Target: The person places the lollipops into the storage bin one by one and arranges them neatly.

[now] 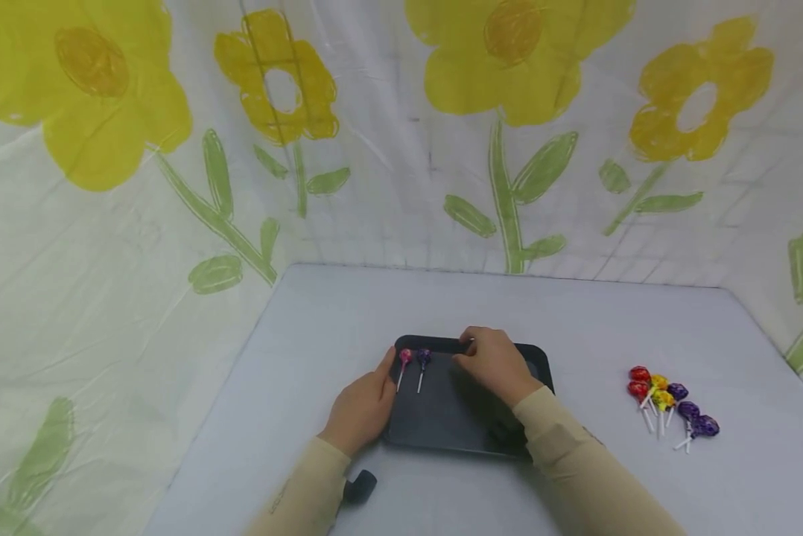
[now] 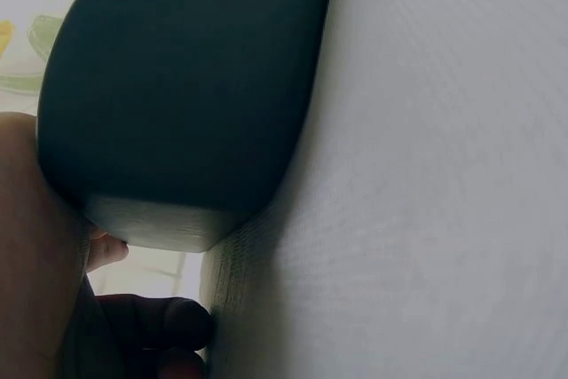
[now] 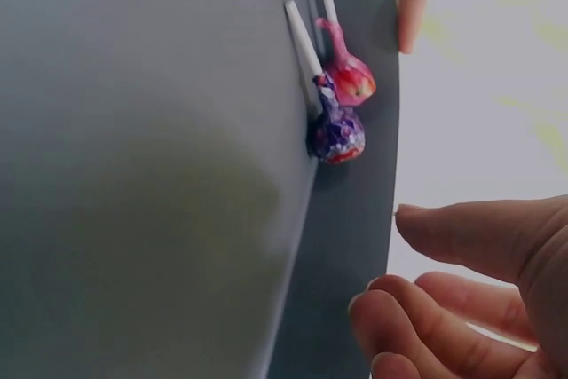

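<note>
A dark rectangular tray rests on the white table. Side by side near its far left corner lie a pink lollipop and a purple lollipop, white sticks pointing toward the near side. My left hand holds the tray's left edge, one finger stretched along the outside of the rim; its other fingers are partly hidden. Over the far rim hovers my right hand, right of both lollipops. In the right wrist view its thumb and loosely bent fingers are apart, with nothing between them.
To the right of the tray, a loose cluster of red lollipops, yellow lollipops and purple lollipops lies on the table. A curtain with yellow flowers hangs behind the table's far edge.
</note>
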A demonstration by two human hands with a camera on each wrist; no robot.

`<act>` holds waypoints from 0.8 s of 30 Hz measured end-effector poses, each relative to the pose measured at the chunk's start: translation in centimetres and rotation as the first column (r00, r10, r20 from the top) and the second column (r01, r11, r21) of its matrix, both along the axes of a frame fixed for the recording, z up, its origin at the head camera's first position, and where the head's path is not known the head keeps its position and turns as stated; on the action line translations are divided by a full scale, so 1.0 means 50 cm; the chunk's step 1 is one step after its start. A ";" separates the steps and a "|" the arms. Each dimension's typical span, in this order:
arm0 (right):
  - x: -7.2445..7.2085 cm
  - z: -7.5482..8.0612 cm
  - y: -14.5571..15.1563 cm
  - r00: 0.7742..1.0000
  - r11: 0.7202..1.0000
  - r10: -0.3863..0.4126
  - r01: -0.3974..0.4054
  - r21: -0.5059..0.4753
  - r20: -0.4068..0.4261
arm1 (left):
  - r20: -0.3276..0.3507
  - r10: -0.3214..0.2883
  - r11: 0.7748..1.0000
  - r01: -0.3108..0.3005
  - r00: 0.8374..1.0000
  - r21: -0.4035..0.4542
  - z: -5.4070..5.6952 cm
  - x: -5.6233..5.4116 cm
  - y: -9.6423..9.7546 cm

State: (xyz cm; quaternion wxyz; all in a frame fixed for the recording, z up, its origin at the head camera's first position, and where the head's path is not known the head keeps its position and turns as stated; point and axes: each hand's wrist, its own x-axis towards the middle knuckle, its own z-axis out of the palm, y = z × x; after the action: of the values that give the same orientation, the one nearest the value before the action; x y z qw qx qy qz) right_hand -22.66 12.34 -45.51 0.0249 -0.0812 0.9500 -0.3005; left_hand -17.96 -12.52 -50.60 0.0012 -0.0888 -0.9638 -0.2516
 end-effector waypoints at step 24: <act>0.008 0.009 0.068 1.000 1.000 -0.027 0.027 0.004 0.004 | -0.033 -0.016 1.000 0.016 0.999 -0.005 0.000 0.001 -0.001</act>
State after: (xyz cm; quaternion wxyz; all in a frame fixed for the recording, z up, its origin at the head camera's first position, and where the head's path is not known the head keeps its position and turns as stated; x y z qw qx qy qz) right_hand -22.27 15.76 -45.07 0.0231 -0.0678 0.9516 -0.2990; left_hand -17.91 -12.57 -50.58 0.0148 -0.1007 -0.9634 -0.2479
